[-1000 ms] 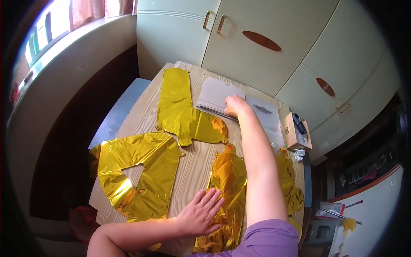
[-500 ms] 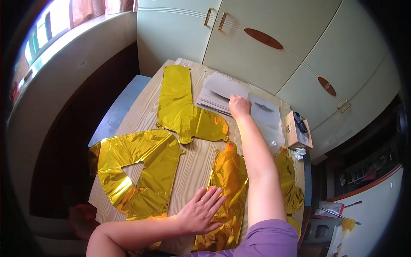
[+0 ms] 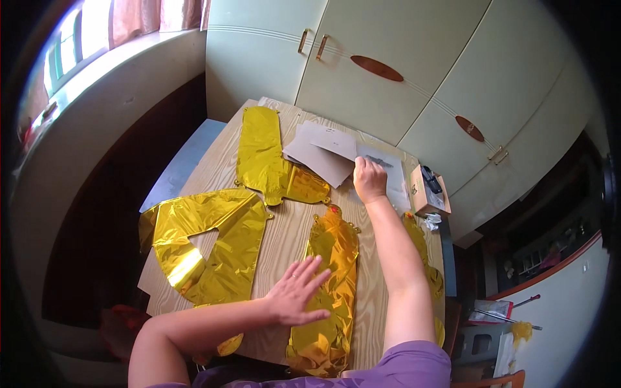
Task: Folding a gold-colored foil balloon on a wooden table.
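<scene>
Pale cabinet doors (image 3: 414, 77) close the background; beneath them a wood-grain tabletop (image 3: 284, 236) carries flattened gold foil balloons, and I read the view from left to right

Far left: a wide gold foil balloon (image 3: 207, 242) lies flat with one edge hanging over the near-left rim of the tabletop. Behind it a long gold foil balloon (image 3: 265, 155) lies toward the cabinets, its lower end bent rightward.

Centre: my left hand (image 3: 299, 292) lies palm down with fingers spread, pressing on the left edge of a narrow gold foil balloon (image 3: 333, 278) that runs toward me. Against the frame of one second ago, this hand and this balloon sit in the same place.

Right of centre: my right hand (image 3: 369, 180) is closed, the fingers curled on the near corner of a stack of grey paper sheets (image 3: 323, 152); I cannot tell how many sheets it pinches. One second ago the stack lay squared; the top sheets are now fanned apart and slid toward the left, so I judge that a sheet is being separated from the pile.

Far right: a small open cardboard box (image 3: 428, 191) stands just beside the sheets
</scene>
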`<action>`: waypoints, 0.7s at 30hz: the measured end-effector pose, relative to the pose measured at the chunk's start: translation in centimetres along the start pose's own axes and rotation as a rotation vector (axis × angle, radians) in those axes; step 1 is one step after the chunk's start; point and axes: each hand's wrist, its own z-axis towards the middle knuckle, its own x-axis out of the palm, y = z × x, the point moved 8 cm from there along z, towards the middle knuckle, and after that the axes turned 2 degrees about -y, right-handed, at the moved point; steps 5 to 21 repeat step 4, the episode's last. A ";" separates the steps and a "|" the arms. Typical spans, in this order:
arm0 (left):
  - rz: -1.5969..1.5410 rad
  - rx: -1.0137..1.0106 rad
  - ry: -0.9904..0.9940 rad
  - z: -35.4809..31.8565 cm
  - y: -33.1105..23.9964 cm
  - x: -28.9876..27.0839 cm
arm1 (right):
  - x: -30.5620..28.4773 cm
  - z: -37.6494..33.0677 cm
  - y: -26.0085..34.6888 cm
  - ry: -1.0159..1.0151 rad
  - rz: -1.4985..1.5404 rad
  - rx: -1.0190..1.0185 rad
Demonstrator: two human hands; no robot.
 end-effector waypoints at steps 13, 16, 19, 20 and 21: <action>-0.705 -0.212 0.123 1.9 3.0 -3.0 | 0.6 -2.6 0.7 0.141 0.087 -0.032; -0.705 -0.212 0.123 1.9 3.0 -3.0 | 0.6 -2.6 0.7 0.141 0.087 -0.032; -0.705 -0.212 0.123 1.9 3.0 -3.0 | 0.6 -2.6 0.7 0.141 0.087 -0.032; -0.705 -0.212 0.123 1.9 3.0 -3.0 | 0.6 -2.6 0.7 0.141 0.087 -0.032; -0.705 -0.212 0.123 1.9 3.0 -3.0 | 0.6 -2.6 0.7 0.141 0.087 -0.032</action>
